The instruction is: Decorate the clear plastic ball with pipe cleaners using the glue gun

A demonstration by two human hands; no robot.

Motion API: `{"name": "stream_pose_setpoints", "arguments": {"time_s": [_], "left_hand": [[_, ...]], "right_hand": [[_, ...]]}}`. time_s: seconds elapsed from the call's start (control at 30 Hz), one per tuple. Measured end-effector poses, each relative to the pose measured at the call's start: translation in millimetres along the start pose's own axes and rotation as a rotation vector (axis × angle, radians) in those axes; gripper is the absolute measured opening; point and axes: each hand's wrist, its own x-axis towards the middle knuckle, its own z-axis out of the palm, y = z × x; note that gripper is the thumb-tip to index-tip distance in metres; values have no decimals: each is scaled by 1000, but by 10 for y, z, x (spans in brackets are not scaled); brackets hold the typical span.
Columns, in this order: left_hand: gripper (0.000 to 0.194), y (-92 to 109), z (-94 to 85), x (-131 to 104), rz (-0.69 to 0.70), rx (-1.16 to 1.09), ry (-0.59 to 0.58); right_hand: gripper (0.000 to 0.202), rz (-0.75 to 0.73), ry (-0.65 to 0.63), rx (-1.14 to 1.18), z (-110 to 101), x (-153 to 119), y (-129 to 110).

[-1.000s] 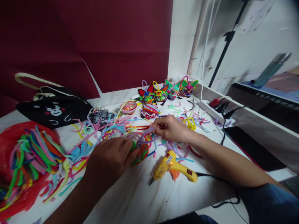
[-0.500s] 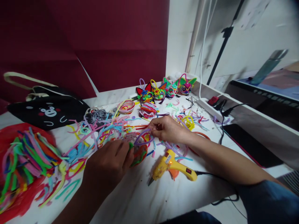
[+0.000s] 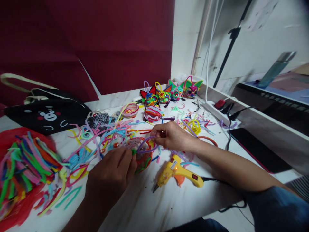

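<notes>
My right hand point(image 3: 170, 136) is closed in a pinch on a bent purple pipe cleaner point(image 3: 145, 150), whose loop reaches left towards my other hand. My left hand point(image 3: 112, 169) is also closed, seen from its back, with a bit of green pipe cleaner point(image 3: 133, 151) showing at its fingertips. Whether those fingers touch the purple loop too, I cannot tell. Below and between the hands lies a round clear piece rimmed with orange and green pipe cleaner point(image 3: 146, 162), partly covered by my left hand. A yellow hot glue gun point(image 3: 177, 170) rests on the table, its light glowing orange.
Cut pipe cleaners point(image 3: 82, 153) are strewn about. A red bag point(image 3: 16, 133) holds a multicoloured bundle. Several decorated animal heads point(image 3: 151, 99) stand at the back, near a striped ball point(image 3: 153, 114). A power strip point(image 3: 223, 116) and black phone point(image 3: 260, 149) lie right; a black bag point(image 3: 48, 112) sits left.
My left hand has shifted slightly left and down, and my right hand a touch left. The purple loop looks a little rounder and more open. The glue gun has stayed in place.
</notes>
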Motion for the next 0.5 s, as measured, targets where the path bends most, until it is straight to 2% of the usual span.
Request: {"name": "stream_pose_setpoints", "arguments": {"time_s": [0.5], "left_hand": [[11, 19, 14, -23, 15, 9, 10]], "right_hand": [[14, 19, 5, -40, 81, -11, -10]]}}
